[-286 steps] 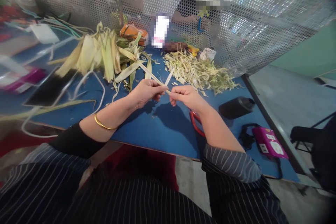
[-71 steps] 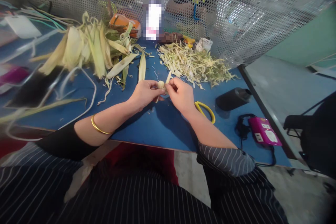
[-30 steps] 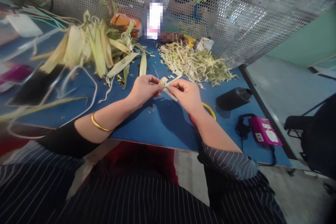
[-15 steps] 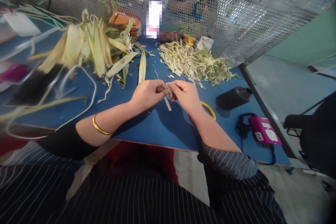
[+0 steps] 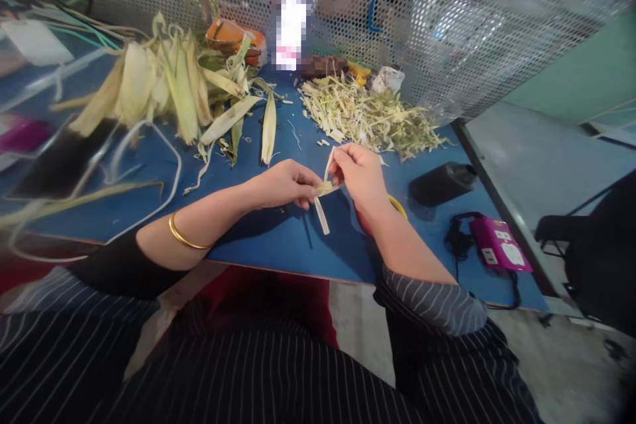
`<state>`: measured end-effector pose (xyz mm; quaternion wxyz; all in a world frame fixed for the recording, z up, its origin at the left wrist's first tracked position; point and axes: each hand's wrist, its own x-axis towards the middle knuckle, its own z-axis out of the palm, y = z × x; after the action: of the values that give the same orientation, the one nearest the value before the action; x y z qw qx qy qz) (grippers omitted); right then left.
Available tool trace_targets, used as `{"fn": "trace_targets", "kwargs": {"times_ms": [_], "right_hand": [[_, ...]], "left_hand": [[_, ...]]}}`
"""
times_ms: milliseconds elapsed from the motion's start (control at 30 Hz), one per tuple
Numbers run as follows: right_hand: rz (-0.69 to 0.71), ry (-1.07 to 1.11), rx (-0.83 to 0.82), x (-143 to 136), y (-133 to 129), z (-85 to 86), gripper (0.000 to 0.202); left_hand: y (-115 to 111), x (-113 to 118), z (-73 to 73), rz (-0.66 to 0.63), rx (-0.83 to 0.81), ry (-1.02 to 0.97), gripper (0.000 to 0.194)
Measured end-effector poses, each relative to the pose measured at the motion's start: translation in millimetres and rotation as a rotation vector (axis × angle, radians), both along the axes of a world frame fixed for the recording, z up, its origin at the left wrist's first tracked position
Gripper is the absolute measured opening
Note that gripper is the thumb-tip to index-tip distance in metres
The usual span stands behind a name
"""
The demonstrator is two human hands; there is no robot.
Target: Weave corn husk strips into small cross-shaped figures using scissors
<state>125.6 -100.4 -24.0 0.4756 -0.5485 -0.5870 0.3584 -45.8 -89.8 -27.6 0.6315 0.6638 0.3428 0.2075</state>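
Between my two hands are pale corn husk strips (image 5: 322,215), crossing one another just above the blue table (image 5: 278,238). My left hand (image 5: 288,184) pinches them where they cross, and one end hangs down toward me. My right hand (image 5: 362,175) grips another end between thumb and fingers, with a strip standing up beside the fingertips. Partly hidden behind my right forearm is a round red and yellow item (image 5: 397,207). A single husk leaf (image 5: 269,129) lies on the table beyond my left hand.
A heap of shredded husk (image 5: 368,116) lies beyond my right hand. Whole corn husks (image 5: 183,93) are piled at the left, near a white cable (image 5: 179,172). At the right are a black cylinder (image 5: 442,184) and a purple box (image 5: 499,244). A perforated metal screen (image 5: 477,26) borders the back.
My hands have moved slightly apart; the left came nearer and the right rose a little. More of the crossed strips shows now, with one end raised by the right fingers.
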Motion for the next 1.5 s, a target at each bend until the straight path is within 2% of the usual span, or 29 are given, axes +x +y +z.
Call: {"fn": "trace_targets", "kwargs": {"times_ms": [200, 367, 567, 700, 767, 833, 967, 1167, 1333, 1400, 1500], "right_hand": [[0.03, 0.031, 0.049, -2.1, -0.5, 0.3, 0.021], [0.104, -0.01, 0.123, -5.1, -3.9, 1.6, 0.021], [0.131, 0.013, 0.171, -6.6, -5.7, 5.4, 0.021], [0.027, 0.131, 0.159, -4.5, -1.1, 5.2, 0.016], [-0.031, 0.185, 0.102, -3.6, 1.3, 4.2, 0.018], [0.0, 0.2, 0.013, -3.2, 2.8, 2.5, 0.02], [0.1, 0.203, -0.063, -4.1, 3.2, -2.8, 0.022], [-0.036, 0.264, -0.007, -10.1, 3.3, -13.1, 0.022], [-0.04, 0.188, -0.037, -8.9, 6.3, -16.7, 0.022], [-0.101, 0.067, 0.06, -5.7, 4.2, -12.0, 0.016], [-0.238, -0.211, 0.37, -4.8, -6.3, -0.8, 0.016]], "left_hand": [[-1.0, -1.2, 9.6, 0.073, -0.069, -0.012, 0.01], [-4.3, 3.2, 5.9, 0.169, -0.001, 0.024, 0.018], [-7.4, 5.0, 6.9, 0.191, 0.018, 0.011, 0.015], [-4.9, 4.3, 10.5, 0.367, 0.02, -0.083, 0.012], [-3.0, 3.9, 10.0, 0.465, 0.021, -0.119, 0.014], [-2.1, 3.5, 8.9, 0.505, 0.034, -0.126, 0.016], [-3.4, 3.3, 9.0, 0.436, 0.077, -0.046, 0.017], [-3.7, 3.7, 11.2, 0.402, 0.102, 0.018, 0.021], [-4.0, 2.8, 14.0, 0.392, -0.004, 0.021, 0.019], [-2.5, 1.9, 14.2, 0.474, -0.075, -0.04, 0.019], [2.3, 0.1, 13.2, 0.637, -0.13, -0.195, 0.019]]}}
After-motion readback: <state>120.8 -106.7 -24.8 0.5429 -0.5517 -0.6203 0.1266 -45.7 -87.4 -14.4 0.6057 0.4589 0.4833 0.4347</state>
